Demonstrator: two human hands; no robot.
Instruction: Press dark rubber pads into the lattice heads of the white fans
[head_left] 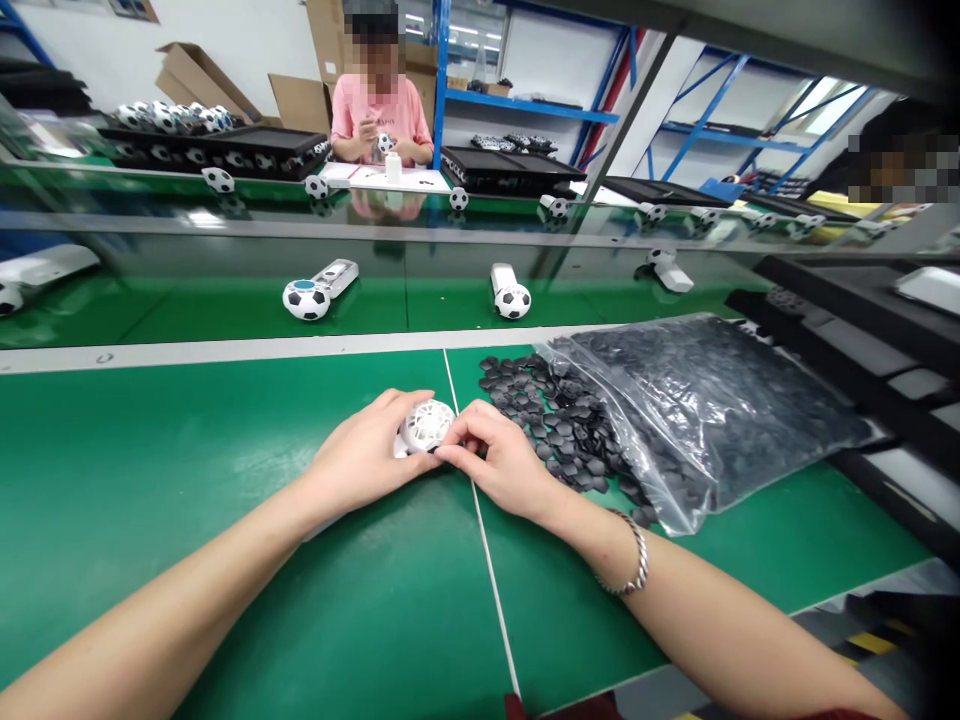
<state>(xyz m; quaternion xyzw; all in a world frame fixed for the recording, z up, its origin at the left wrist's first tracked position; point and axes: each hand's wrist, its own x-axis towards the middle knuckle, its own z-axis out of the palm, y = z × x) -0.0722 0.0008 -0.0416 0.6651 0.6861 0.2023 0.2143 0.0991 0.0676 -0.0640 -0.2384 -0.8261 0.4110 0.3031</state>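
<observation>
On the green mat, my left hand point(375, 440) is wrapped round a white football-shaped plastic housing point(429, 424) with an openwork front. My right hand point(491, 455) meets it at the lower right edge, thumb and forefinger pinched together. A sliver of something dark shows at those fingertips, most likely a black piece, but it is largely hidden. Right of my right hand lies a spread of small black plastic pieces point(555, 425), spilling from the mouth of a clear plastic bag point(705, 400) full of the same pieces.
Beyond the mat runs a green conveyor point(405, 300) carrying white devices with football-patterned heads point(307, 298). Black trays point(862, 310) are stacked at the right. Across the line, a person in a pink shirt point(382, 115) handles a similar ball.
</observation>
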